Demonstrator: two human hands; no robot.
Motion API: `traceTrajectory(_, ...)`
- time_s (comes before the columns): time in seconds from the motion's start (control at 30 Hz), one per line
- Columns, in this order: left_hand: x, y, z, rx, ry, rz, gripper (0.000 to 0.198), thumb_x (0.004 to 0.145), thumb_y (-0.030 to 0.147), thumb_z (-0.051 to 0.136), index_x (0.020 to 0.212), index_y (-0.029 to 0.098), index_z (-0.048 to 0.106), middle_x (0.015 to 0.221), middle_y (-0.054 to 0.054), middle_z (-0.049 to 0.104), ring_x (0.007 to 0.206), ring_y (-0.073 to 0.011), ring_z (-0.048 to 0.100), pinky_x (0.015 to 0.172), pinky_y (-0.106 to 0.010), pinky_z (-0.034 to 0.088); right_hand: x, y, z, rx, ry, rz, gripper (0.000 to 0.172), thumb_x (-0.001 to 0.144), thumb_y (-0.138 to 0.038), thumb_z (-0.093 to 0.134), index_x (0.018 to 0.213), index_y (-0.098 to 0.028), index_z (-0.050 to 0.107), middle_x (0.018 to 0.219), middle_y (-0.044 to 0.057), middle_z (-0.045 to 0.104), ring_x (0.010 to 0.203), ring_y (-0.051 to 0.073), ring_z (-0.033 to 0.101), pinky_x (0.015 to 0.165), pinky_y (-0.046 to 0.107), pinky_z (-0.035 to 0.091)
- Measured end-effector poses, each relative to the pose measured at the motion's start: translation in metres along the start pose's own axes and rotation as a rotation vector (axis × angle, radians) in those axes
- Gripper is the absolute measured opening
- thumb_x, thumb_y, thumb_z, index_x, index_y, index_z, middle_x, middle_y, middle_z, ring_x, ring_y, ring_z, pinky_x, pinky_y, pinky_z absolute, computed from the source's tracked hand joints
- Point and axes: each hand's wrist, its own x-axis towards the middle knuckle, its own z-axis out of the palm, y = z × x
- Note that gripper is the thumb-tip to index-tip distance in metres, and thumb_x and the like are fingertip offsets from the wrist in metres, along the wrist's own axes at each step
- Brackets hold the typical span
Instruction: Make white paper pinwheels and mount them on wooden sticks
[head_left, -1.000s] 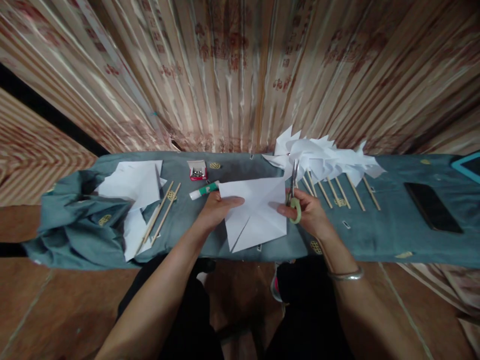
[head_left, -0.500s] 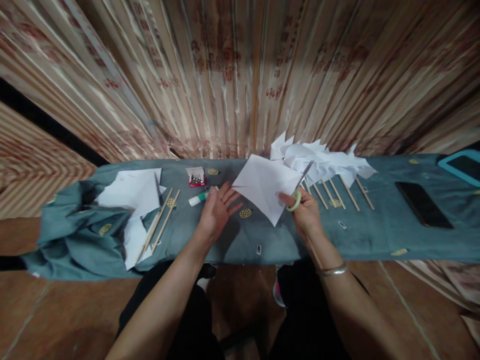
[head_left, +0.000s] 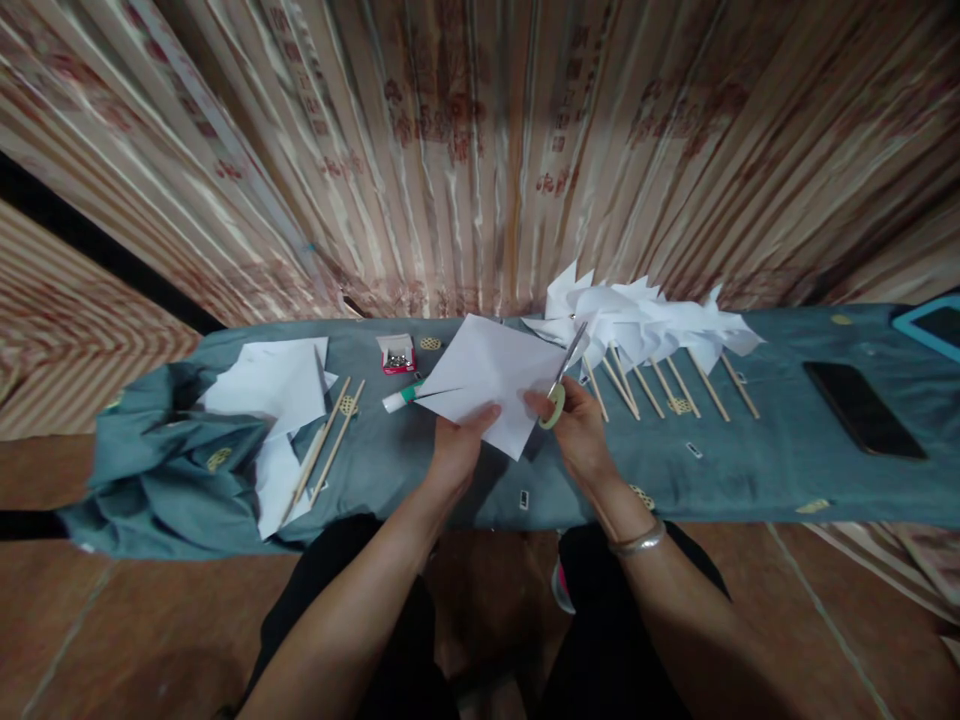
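Observation:
A square white sheet of paper [head_left: 495, 370] is held over the middle of the table, one corner pointing toward me. A cut runs inward from its left corner. My left hand [head_left: 454, 455] grips its lower left edge, thumb on top and the other fingers hidden beneath. At the right side, my right hand [head_left: 581, 435] pinches the sheet and also holds a pair of scissors [head_left: 556, 402] with pale green handles, blades pointing up and away. Just beyond the right hand lie several white paper pinwheels [head_left: 652, 318] on wooden sticks.
A grey-green cloth [head_left: 420, 480] covers the narrow table. Left are white paper sheets [head_left: 270, 380] and loose wooden sticks [head_left: 335, 440]. A glue stick [head_left: 401, 397] and a small red box of metal pins [head_left: 397, 356] lie left of centre. A black phone [head_left: 862, 410] rests at right.
My left hand has moved right from spread fingers to a grip on the sheet. My right hand has shifted left with the scissors and paper.

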Motion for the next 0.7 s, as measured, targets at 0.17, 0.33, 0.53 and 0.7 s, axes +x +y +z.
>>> traceTrajectory(0.17, 0.009, 0.004, -0.006, 0.02, 0.069, 0.071, 0.047, 0.048, 0.02, 0.088, 0.091, 0.014, 0.07, 0.091, -0.006, 0.076, 0.083, -0.0224, 0.07, 0.082, -0.037, 0.054, -0.003, -0.002, 0.001, -0.064, -0.082, 0.012, 0.041, 0.055, -0.043, 0.087, 0.083, -0.022, 0.066, 0.072, -0.003, 0.069, 0.065, 0.014, 0.061, 0.064, 0.028, 0.05)
traceTrajectory(0.33, 0.022, 0.014, -0.014, 0.016, 0.103, 0.147, 0.039, 0.048, 0.021, 0.088, 0.083, 0.016, 0.071, 0.086, -0.004, 0.076, 0.076, -0.0192, 0.069, 0.078, -0.033, 0.054, -0.016, -0.005, -0.002, -0.182, -0.283, 0.106, 0.053, 0.066, -0.062, 0.077, 0.094, -0.019, 0.066, 0.07, 0.002, 0.07, 0.066, 0.017, 0.065, 0.063, 0.029, 0.051)
traceTrajectory(0.53, 0.037, 0.03, -0.02, 0.01, 0.162, 0.263, 0.034, 0.047, 0.02, 0.088, 0.075, 0.022, 0.07, 0.08, -0.003, 0.076, 0.083, -0.0237, 0.071, 0.078, -0.035, 0.056, -0.036, 0.005, -0.005, -0.278, -0.567, 0.292, 0.063, 0.069, -0.071, 0.068, 0.101, -0.017, 0.064, 0.082, 0.009, 0.073, 0.072, 0.019, 0.067, 0.056, 0.026, 0.048)
traceTrajectory(0.7, 0.045, 0.032, -0.023, 0.031, 0.215, 0.282, 0.036, 0.048, 0.021, 0.087, 0.078, 0.02, 0.068, 0.085, -0.006, 0.076, 0.095, -0.0272, 0.071, 0.085, -0.039, 0.056, -0.047, 0.01, -0.001, -0.31, -0.7, 0.398, 0.057, 0.071, -0.066, 0.071, 0.097, -0.016, 0.064, 0.076, 0.006, 0.07, 0.066, 0.015, 0.064, 0.058, 0.026, 0.049)
